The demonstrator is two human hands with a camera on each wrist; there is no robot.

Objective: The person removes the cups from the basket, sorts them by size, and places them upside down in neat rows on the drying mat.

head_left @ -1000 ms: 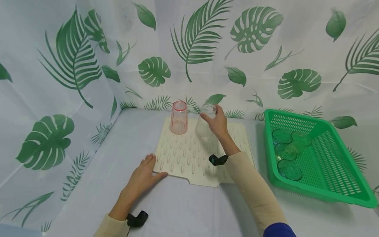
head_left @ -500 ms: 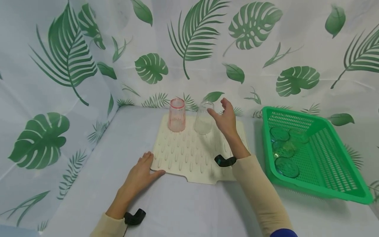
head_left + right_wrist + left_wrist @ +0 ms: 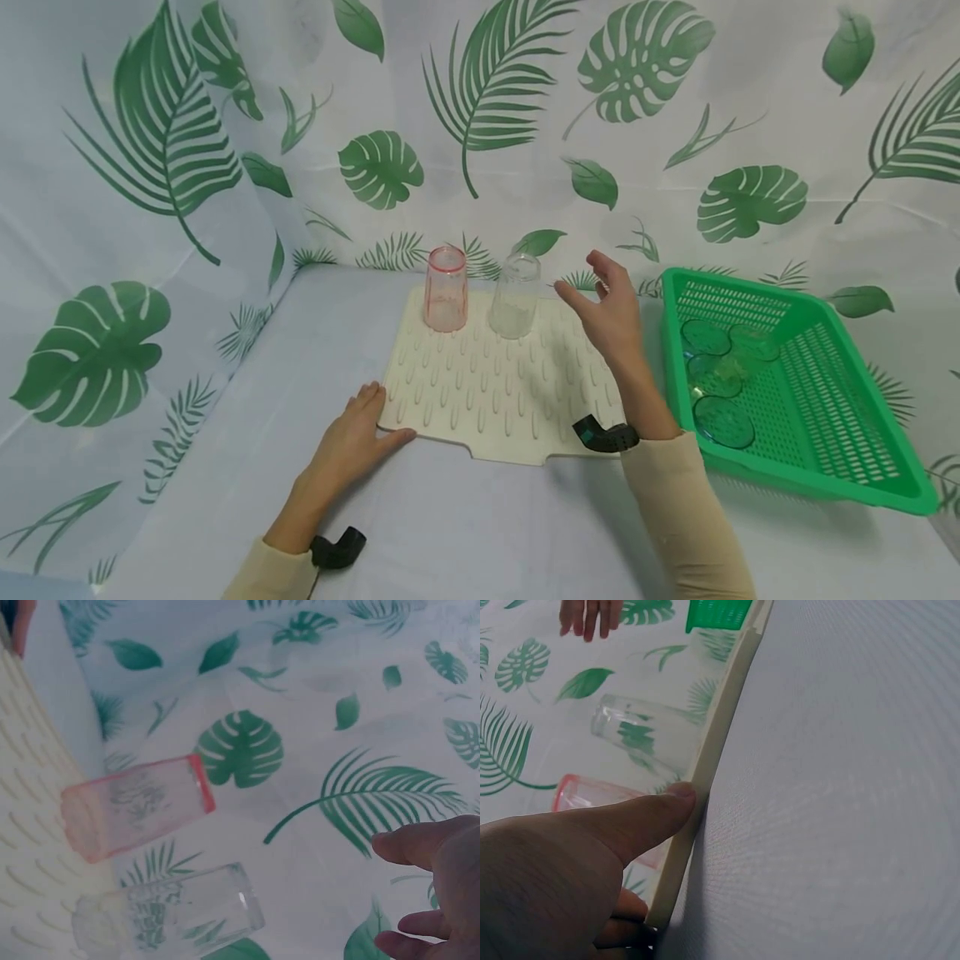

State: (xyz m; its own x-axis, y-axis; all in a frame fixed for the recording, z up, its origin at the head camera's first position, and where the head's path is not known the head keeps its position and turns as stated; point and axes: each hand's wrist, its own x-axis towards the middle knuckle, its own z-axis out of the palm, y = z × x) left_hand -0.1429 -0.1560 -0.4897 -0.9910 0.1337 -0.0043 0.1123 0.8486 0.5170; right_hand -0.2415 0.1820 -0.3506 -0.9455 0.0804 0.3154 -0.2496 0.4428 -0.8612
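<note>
A pink-tinted drinking glass and a clear drinking glass stand side by side on a cream ridged drying mat, narrow ends up. My right hand hovers over the mat's right side, apart from the clear glass, thumb and fingers spread around nothing. In the right wrist view, both glasses lie left of that hand. My left hand rests at the mat's front left corner. In the left wrist view, its thumb touches the mat's edge.
A green plastic basket stands right of the mat, with several clear glasses inside along its left side. Behind the table hangs a white curtain printed with green leaves.
My right hand has let go of the clear glass and moved right, away from it. The glass stays standing on the mat. My left hand has kept its place at the corner.
</note>
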